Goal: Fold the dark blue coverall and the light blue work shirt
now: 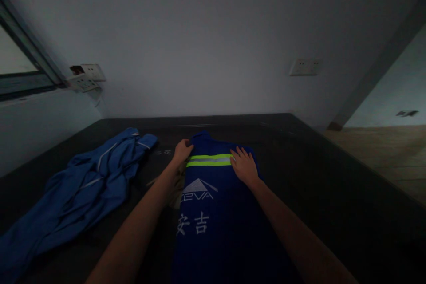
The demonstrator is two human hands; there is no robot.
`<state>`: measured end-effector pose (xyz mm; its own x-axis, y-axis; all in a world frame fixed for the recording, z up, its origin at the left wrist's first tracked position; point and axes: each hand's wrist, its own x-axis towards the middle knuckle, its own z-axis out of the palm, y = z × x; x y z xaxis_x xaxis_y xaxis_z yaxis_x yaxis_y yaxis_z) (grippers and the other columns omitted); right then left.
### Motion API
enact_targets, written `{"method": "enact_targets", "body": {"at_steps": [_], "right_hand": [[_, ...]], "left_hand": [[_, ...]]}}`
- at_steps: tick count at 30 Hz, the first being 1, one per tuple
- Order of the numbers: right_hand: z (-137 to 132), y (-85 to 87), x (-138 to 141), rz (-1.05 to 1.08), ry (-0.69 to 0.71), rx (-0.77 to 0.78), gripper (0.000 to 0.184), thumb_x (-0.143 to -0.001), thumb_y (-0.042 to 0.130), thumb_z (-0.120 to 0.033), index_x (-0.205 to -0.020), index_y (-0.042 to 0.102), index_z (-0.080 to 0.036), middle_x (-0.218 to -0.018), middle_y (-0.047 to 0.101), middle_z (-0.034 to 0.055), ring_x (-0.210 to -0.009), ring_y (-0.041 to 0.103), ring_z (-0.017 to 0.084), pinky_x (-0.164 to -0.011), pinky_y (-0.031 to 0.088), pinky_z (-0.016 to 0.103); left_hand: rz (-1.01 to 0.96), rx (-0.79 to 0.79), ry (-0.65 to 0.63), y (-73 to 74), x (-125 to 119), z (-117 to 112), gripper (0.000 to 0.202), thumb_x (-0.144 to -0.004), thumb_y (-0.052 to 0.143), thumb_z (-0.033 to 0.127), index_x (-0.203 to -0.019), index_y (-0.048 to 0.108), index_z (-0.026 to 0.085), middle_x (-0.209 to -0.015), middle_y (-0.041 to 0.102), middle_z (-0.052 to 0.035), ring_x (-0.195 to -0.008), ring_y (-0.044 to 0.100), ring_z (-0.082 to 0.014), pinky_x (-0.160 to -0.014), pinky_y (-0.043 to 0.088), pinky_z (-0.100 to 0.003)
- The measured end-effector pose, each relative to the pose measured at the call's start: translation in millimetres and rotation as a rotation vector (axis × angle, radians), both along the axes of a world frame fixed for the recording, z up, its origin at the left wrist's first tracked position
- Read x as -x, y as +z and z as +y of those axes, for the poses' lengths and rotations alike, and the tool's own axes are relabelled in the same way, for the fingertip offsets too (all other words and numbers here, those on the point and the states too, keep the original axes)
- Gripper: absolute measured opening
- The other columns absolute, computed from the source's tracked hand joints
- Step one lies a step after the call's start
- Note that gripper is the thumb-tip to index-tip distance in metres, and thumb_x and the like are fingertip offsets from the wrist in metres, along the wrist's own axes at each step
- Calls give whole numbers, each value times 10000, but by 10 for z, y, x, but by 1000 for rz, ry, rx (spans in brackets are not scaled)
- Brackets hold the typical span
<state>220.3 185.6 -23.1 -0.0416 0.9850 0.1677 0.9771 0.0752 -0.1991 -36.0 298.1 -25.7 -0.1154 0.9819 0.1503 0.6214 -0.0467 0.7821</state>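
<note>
A dark blue work jacket (229, 222) lies folded lengthwise on a dark surface in front of me. Across its upper part runs a yellow-green and grey reflective stripe, with white "CEVA" lettering and two white characters below. At the jacket's upper left edge, my left hand (181, 151) has its fingers curled in and closed on the cloth. My right hand (245, 166) rests flat near the upper right edge, fingers spread over the end of the stripe. The lower part of the jacket fades into shadow.
A crumpled blue garment (96, 182) with white piping lies to the left on the dark surface (319, 177). Something beige (178, 191) shows beside my left forearm. Behind stands a pale wall with sockets (305, 67); a power strip (82, 82) sits at the left corner.
</note>
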Motion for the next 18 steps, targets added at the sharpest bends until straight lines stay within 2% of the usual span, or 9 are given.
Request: {"method": "enact_targets", "body": {"at_steps": [2,4,8,10,13,18], "right_hand": [[-1,-5,6,10,5,-33,473,-974,310,-346,-1379,473,-165,-1466,403,143,-1381,292,296,-1092,229,516],[-8,-5,10,18,15,-69,453,-966,334,-322,-1349,504,-151,-1443,436,147,-1368,316,298,-1085,244,522],[-30,45,10,59,27,-154,387,-935,397,-248,-1264,574,-151,-1369,521,137,-1311,399,279,-1077,276,499],[-16,109,9,126,63,-214,353,-908,429,-202,-1211,606,-157,-1296,578,123,-1249,460,257,-1058,321,448],[95,253,32,313,158,-318,306,-874,453,-156,-1117,637,-166,-1151,644,100,-1125,539,221,-1002,394,378],[519,552,214,601,272,-387,252,-811,498,-122,-1000,650,-192,-1020,673,73,-990,599,210,-918,455,384]], "left_hand": [[-69,86,27,28,47,102,324,-698,695,206,-991,635,82,-1017,683,-184,-1041,626,-307,-874,478,-379],[-153,177,11,56,45,189,275,-660,748,235,-876,652,95,-869,713,-153,-909,673,-297,-768,512,-353],[-322,307,-48,94,-48,279,251,-619,802,281,-715,640,115,-653,697,-106,-677,689,-256,-621,528,-325],[-385,306,-41,95,-100,283,260,-620,805,270,-731,630,115,-647,693,-101,-650,683,-243,-613,532,-328],[-458,231,-9,68,-165,263,278,-659,775,225,-859,608,128,-737,700,-79,-703,681,-211,-660,538,-313],[-539,60,-29,38,-249,164,321,-753,647,140,-1047,526,178,-895,679,-40,-793,663,-162,-738,535,-291]]}}
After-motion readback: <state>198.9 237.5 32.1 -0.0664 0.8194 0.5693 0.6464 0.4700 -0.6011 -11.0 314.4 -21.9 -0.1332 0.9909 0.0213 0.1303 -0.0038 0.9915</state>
